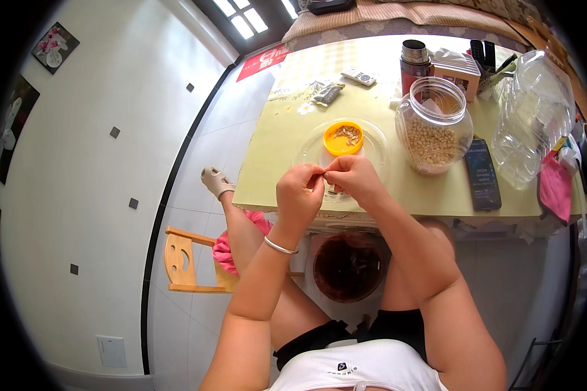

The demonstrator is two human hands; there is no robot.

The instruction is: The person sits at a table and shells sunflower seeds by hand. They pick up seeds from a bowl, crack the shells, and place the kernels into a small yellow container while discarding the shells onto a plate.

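My left hand (301, 190) and my right hand (353, 177) meet fingertip to fingertip over the near edge of the table. Both are closed in a pinch. What they hold between them, if anything, is too small to make out. Just beyond my fingers is a round yellow tub (330, 142) with small brownish bits inside. It stands on a clear round plate (377, 144), whose near part lies beneath my hands. To the right, a clear wide-mouthed jar (430, 146) is partly filled with pale, bean-like pieces.
A phone (482, 174) lies right of the jar. Behind are a flask (415, 65), a tissue box (456, 70), a remote (359, 77) and a small grey packet (328, 94). Clear plastic packaging (535, 117) stands right. Below the table edge is a dark bin (349, 267); a wooden chair (182, 260) stands left.
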